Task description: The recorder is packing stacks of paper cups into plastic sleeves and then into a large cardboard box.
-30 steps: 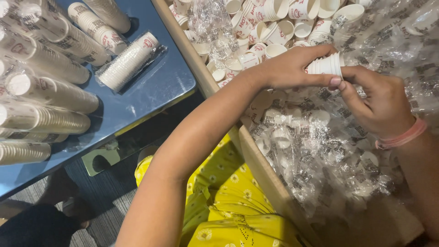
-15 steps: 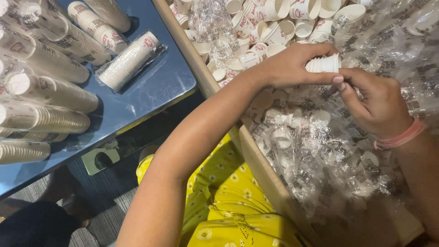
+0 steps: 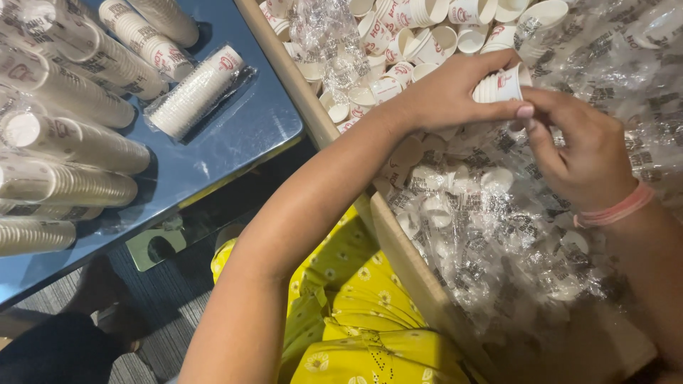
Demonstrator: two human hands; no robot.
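The left hand grasps a short stack of small white paper cups at about 1 o'clock, over the cardboard box; the right hand pinches the stack's open end with thumb and fingertips; best to keep the rims square and press evenly so cups nest straight; 1 wrapped sleeve of cups lies on the blue table at 10 o'clock
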